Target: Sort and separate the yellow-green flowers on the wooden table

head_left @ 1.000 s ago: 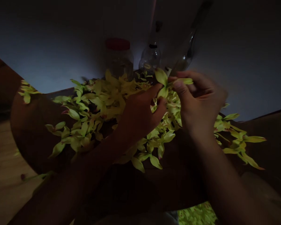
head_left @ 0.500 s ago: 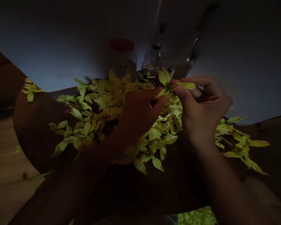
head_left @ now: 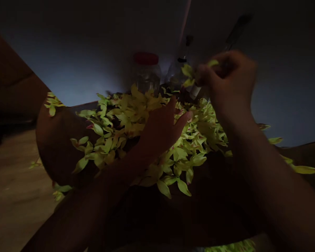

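Pinched between the fingertips of my right hand (head_left: 228,80) is a small yellow-green flower (head_left: 188,74), raised in front of the glass bottles. My left hand (head_left: 164,122) hovers low over the heap of yellow-green flowers (head_left: 178,154), thumb and index finger apart, with nothing seen between them. Its other fingers are partly hidden by the dark. The heap covers much of a dark round table (head_left: 57,140). Some petals carry reddish tips.
A clear jar with a red lid (head_left: 146,58) stands at the back against the wall, beside a round glass bottle (head_left: 174,71). More flowers lie at the table's left edge (head_left: 52,103). At the bottom edge, a pile of yellow-green pieces (head_left: 231,246) shows.
My right hand has drawn the flower up and away from my left hand, whose fingers have opened and dropped slightly. The view has shifted a little, moving the scene right and down.
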The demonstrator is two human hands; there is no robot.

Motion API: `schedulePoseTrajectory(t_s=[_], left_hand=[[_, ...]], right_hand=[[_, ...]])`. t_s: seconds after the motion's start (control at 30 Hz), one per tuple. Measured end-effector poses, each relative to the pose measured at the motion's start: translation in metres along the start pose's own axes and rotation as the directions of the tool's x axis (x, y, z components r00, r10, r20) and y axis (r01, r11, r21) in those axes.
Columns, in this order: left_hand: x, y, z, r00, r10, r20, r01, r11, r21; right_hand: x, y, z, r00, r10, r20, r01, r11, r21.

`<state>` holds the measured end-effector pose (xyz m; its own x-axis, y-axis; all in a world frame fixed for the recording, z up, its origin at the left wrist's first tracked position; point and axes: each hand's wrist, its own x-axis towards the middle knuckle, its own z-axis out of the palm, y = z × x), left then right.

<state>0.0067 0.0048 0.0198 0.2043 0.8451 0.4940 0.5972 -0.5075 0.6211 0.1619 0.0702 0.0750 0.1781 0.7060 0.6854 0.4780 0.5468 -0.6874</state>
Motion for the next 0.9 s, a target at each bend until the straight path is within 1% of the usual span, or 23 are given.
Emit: schedulePoseTrajectory(t_s=[0.03,0.07,0.13,0.17,0.23,0.3,0.37,0.4,0.43,0.47,0.5,0.57,0.63,0.67,0.7,0.73,0.77,0.83,0.9], left_hand=[[0.000,0.000,0.000,0.999,0.004,0.035,-0.005,0.999,0.035],[-0.001,0.001,-0.001,0.998,0.024,0.066,-0.029,0.996,0.079],[-0.002,0.004,-0.003,0.986,0.099,0.131,-0.119,0.981,0.155],[-0.003,0.005,-0.003,0.976,0.140,0.168,-0.170,0.969,0.180],[-0.005,0.008,-0.004,0.943,0.206,0.261,-0.265,0.940,0.215],[-0.007,0.009,-0.004,0.906,0.253,0.340,-0.344,0.907,0.242],[-0.008,0.009,-0.005,0.888,0.277,0.366,-0.386,0.882,0.269],[-0.008,0.009,-0.007,0.889,0.284,0.360,-0.393,0.876,0.278],[-0.007,0.009,-0.010,0.895,0.285,0.342,-0.388,0.876,0.286],[-0.007,0.008,-0.013,0.906,0.283,0.315,-0.377,0.877,0.298],[-0.006,0.007,-0.017,0.919,0.277,0.280,-0.361,0.876,0.320],[-0.005,0.004,-0.025,0.948,0.252,0.193,-0.311,0.863,0.397],[-0.004,-0.001,-0.030,0.970,0.206,0.127,-0.242,0.843,0.481],[-0.004,-0.004,-0.032,0.977,0.172,0.123,-0.211,0.835,0.508],[-0.003,-0.007,-0.032,0.982,0.135,0.135,-0.186,0.831,0.524],[-0.003,-0.010,-0.031,0.982,0.101,0.158,-0.171,0.829,0.533],[-0.003,-0.014,-0.030,0.979,0.072,0.191,-0.166,0.828,0.536],[-0.001,-0.020,-0.026,0.961,0.041,0.273,-0.183,0.836,0.517],[0.001,-0.026,-0.023,0.944,0.048,0.327,-0.207,0.857,0.471]], right_hand=[[0.018,0.004,0.008,0.998,0.052,0.022,-0.052,0.999,0.011],[0.035,0.008,0.015,0.991,0.111,0.071,-0.116,0.991,0.062],[0.062,0.019,0.029,0.963,0.178,0.202,-0.197,0.977,0.077],[0.071,0.026,0.034,0.943,0.206,0.261,-0.230,0.971,0.063],[0.079,0.039,0.039,0.895,0.262,0.360,-0.274,0.962,-0.018],[0.074,0.048,0.034,0.846,0.308,0.435,-0.282,0.951,-0.124],[0.061,0.050,0.020,0.798,0.303,0.520,-0.216,0.951,-0.222],[0.053,0.047,0.010,0.777,0.275,0.567,-0.143,0.953,-0.267],[0.044,0.043,-0.002,0.755,0.207,0.622,0.023,0.940,-0.340],[0.036,0.037,-0.014,0.713,0.160,0.683,0.164,0.909,-0.384],[0.027,0.032,-0.027,0.682,0.179,0.709,0.229,0.869,-0.440],[0.010,0.024,-0.049,0.573,0.317,0.756,0.279,0.792,-0.544],[-0.006,0.024,-0.064,0.464,0.350,0.814,0.341,0.777,-0.529],[-0.015,0.027,-0.068,0.426,0.339,0.839,0.364,0.785,-0.501],[-0.023,0.031,-0.070,0.412,0.306,0.858,0.383,0.797,-0.468],[-0.030,0.035,-0.070,0.415,0.259,0.872,0.394,0.813,-0.429],[-0.037,0.039,-0.069,0.432,0.206,0.878,0.399,0.829,-0.391],[-0.048,0.044,-0.065,0.489,0.090,0.868,0.418,0.849,-0.324],[-0.054,0.045,-0.063,0.547,-0.025,0.837,0.457,0.846,-0.274]])
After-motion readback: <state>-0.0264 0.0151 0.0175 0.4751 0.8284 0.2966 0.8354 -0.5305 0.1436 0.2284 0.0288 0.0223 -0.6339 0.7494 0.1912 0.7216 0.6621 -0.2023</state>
